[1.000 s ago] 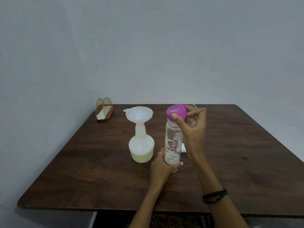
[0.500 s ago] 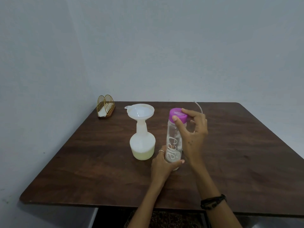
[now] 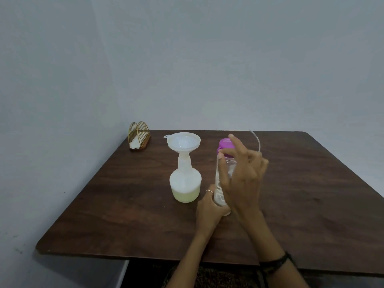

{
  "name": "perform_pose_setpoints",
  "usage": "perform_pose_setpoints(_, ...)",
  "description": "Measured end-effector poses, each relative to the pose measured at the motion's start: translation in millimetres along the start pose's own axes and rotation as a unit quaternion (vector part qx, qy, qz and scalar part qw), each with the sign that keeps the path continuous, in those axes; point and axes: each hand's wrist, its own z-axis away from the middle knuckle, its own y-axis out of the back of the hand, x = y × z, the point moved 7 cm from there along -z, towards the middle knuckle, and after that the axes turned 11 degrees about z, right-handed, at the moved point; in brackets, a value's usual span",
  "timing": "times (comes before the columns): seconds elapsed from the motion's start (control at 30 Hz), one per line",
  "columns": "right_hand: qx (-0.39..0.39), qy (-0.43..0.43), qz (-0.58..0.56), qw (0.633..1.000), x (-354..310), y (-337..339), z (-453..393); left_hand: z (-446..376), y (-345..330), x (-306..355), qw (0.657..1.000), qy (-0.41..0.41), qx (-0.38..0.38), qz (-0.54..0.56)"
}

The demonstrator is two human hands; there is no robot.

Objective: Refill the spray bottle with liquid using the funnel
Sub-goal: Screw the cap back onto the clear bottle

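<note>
A gold wire napkin holder [image 3: 138, 135] stands on the table's [image 3: 128, 215] far-left corner.

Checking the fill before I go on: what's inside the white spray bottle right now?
The spray bottle holds pale yellow liquid in roughly its lower third, with the funnel seated in its neck. The funnel bowl looks empty. The cloudy wall hides how far the spout reaches inside.

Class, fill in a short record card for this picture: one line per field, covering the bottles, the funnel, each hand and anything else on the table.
spray bottle: upright, pale yellow liquid in the bottom
funnel: white, seated in the spray bottle's neck
clear bottle: upright, purple cap on top
left hand: grips the clear bottle low down
right hand: fingers at the purple cap
table: dark wood
wire holder: far left corner
</note>
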Motion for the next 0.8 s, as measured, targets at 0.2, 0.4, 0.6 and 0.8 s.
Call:
perform_pose_setpoints(0.2, -0.107, 0.201, 0.127, 0.966, -13.8, -22.0, -35.0, -7.0, -2.1, -10.7, 1.000, -0.004, 0.000, 0.004)
perform_pose_setpoints(0.4, -0.306, 0.101, 0.108, 0.941, 21.5, -45.0, -44.0, -11.6, -3.8, -17.1, 1.000, -0.003, 0.007, 0.017)
perform_pose_setpoints(0.6, -0.391, -0.009, -0.079, 0.917, 39.2, -34.9, -23.1, -13.1, -3.7, -17.2, 0.999, -0.015, 0.005, 0.033)
perform_pose_setpoints(0.8, -0.340, -0.050, -0.062, 0.937, 45.9, -19.4, -26.1, -11.9, -3.1, -17.4, 0.999, -0.024, 0.009, 0.039)
